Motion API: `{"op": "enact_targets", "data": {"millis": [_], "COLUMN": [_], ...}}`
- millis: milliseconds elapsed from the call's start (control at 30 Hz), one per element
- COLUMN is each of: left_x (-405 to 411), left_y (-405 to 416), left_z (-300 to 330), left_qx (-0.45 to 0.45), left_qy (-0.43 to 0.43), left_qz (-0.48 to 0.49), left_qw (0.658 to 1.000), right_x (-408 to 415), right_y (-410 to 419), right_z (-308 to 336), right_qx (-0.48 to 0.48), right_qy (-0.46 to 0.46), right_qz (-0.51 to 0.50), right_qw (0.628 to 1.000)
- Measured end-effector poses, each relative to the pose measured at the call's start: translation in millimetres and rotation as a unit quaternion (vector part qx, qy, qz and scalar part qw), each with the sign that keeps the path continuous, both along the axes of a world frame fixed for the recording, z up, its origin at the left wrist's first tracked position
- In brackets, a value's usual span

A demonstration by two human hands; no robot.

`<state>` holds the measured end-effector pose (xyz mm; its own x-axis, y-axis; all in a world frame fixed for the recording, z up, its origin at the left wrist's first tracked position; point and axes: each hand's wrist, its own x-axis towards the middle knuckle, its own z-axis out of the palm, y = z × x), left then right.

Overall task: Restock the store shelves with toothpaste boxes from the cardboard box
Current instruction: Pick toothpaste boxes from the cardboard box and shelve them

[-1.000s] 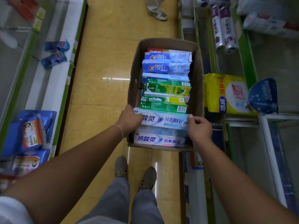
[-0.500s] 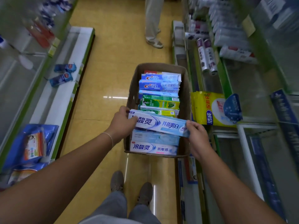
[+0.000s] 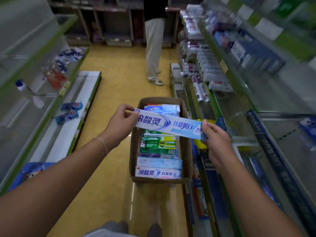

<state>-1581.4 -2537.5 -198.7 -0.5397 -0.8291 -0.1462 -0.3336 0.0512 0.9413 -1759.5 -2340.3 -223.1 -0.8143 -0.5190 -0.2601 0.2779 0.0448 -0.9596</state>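
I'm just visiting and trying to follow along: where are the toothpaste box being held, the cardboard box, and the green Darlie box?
Held toothpaste box [image 3: 168, 124], head view: middle of its white-and-blue front face.
Cardboard box [image 3: 186, 151], head view: its right inner wall.
Green Darlie box [image 3: 158, 144], head view: its printed top face.

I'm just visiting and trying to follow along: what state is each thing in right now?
White-and-blue toothpaste box: lifted above the carton, closed, tilted down to the right.
Left hand: pinches the box's left end.
Right hand: grips the box's right end.
Cardboard box: open on the floor, still holding toothpaste boxes.
Green Darlie box: lying flat in the carton.
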Motion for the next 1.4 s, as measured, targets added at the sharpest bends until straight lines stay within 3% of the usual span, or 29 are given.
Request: {"op": "enact_targets", "data": {"millis": [167, 400, 633, 800, 1033, 1233, 1400], "left_x": [0.7, 19.6, 52.5, 84.0, 121.9, 139.4, 154.8], "left_y": [13.7, 45.6, 100.8, 156.2, 233.7, 291.3, 356.6], "left_z": [30.3, 59.9, 64.2, 55.7, 55.6, 73.2, 83.3], "left_qx": [-0.001, 0.007, 0.012, 0.002, -0.041, -0.102, -0.088], "left_qy": [0.073, 0.112, 0.101, 0.043, -0.023, 0.000, 0.033], "left_qz": [-0.028, -0.127, -0.194, -0.258, -0.376, -0.442, -0.484], "left_qw": [0.997, 0.986, 0.976, 0.965, 0.925, 0.891, 0.870], "right_x": [18.7, 73.5, 164.1, 241.6, 321.8, 366.2, 415.1], "right_y": [32.0, 89.8, 151.3, 197.3, 266.9, 333.5, 402.6], "right_z": [33.4, 69.8, 72.9, 68.9, 65.7, 78.6, 91.7], "right_qx": [-0.006, -0.003, 0.057, 0.077, 0.124, 0.158, 0.157], "right_qy": [0.031, 0.062, 0.074, 0.078, 0.072, 0.088, 0.093], "right_qz": [-0.059, -0.166, -0.284, -0.364, -0.445, -0.491, -0.536], "right_qw": [0.998, 0.984, 0.954, 0.925, 0.884, 0.852, 0.825]}}
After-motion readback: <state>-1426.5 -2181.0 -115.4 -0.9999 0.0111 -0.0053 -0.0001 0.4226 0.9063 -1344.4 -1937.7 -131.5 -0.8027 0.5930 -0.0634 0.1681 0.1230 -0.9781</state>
